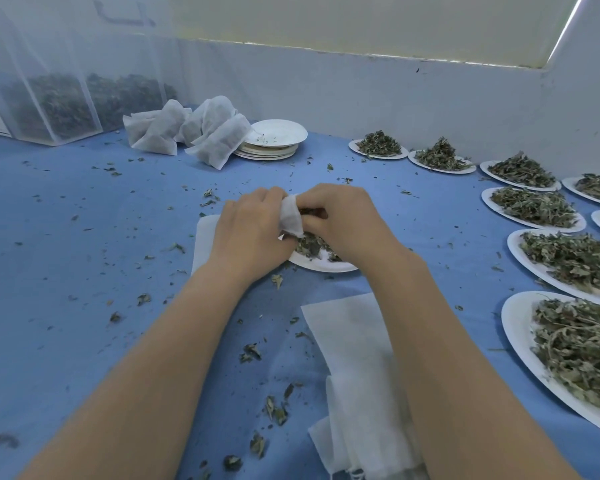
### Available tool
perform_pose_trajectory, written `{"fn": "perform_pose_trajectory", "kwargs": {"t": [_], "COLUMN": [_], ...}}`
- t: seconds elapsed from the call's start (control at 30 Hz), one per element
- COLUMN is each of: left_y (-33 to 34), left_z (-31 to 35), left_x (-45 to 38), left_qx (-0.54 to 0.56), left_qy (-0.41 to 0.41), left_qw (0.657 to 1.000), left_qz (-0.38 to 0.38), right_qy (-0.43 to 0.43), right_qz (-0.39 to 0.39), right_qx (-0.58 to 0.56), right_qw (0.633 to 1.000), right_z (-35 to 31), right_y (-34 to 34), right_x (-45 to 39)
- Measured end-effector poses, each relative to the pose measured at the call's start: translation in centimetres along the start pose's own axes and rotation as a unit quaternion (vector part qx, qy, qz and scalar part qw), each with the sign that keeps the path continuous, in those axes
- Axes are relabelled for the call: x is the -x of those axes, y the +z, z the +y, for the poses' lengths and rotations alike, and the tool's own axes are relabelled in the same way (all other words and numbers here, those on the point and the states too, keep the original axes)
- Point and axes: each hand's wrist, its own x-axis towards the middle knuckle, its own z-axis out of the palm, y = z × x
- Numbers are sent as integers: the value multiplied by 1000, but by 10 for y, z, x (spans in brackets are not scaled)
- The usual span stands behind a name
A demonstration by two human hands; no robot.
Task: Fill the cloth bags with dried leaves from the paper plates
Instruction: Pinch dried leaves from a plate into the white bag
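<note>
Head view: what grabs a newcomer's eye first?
Both hands, left hand and right hand, meet mid-table, working leaves into a white cloth bag over a paper plate. Heaped leaf plates line the right edge; filled bags pile at the back.

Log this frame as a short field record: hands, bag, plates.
left hand: grips the cloth bag at its mouth
right hand: fingers curled on dried leaves at the bag mouth
plate in use: under both hands, few leaves left
filled bags: piled at back, beside the empty plate stack
full plates: along the right
empty bags: near edge
</note>
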Motion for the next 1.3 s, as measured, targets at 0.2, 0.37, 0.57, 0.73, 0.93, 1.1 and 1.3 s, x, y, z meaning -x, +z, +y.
{"fn": "perform_pose_trajectory", "kwargs": {"t": [0.2,0.37,0.57,0.73,0.93,1.1,1.3], "left_y": [-1,-2,-5,-5,-4,-2,-5], "left_z": [5,9,12,10,12,11,0], "left_x": [1,2,3,3,5,4,2], "left_qx": [77,108,160,156,150,137,110], "left_qy": [-8,1,-39,-34,-10,-18,-33], "left_qw": [997,994,986,987,989,990,993], "left_qz": [3,-10,0,-8,-5,-8,12], "right_qy": [50,92,70,75,75,95,119], "right_qz": [93,143,39,-5,105,60,114], "right_qx": [-112,-218,-233,-229,-252,-294,-214], "right_qw": [988,961,969,970,959,949,963], "right_z": [3,6,6,9,10,9,25], "right_y": [3,6,-7,-13,0,3,-19], "right_x": [0,2,9,9,9,8,11]}}
